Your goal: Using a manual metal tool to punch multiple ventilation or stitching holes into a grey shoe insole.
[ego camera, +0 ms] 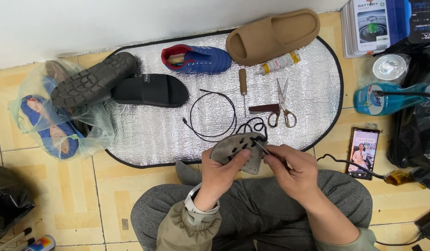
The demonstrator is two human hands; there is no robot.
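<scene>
A tiled floor is seen from above, with a silver foil mat (178, 135) laid against a white wall. The person is seated cross-legged at the mat's near edge. A grey shoe upper (238, 151) with punched holes is held just above the lap: the left hand (222, 172) is closed around its lower edge, thumb pressed on top, while the right hand (289, 169) is pinched on a thin metal tool (261, 147) whose tip is set at the upper's right edge. A black cord (210, 114) is noted running from a loop on the mat toward the upper. Progress, as judged: the work on the upper is partway; whether any stitch is in place cannot be told. Counted on the mat: one blue shoe (198, 59), one tan slipper (271, 35), one black slipper (152, 89), one black treaded sole (92, 79), one awl with a wooden handle (243, 83), one glue tube (277, 62), one pair of scissors (284, 104). One phone (362, 152) is recorded to the right, one bag of shoes (47, 121) to the left.
</scene>
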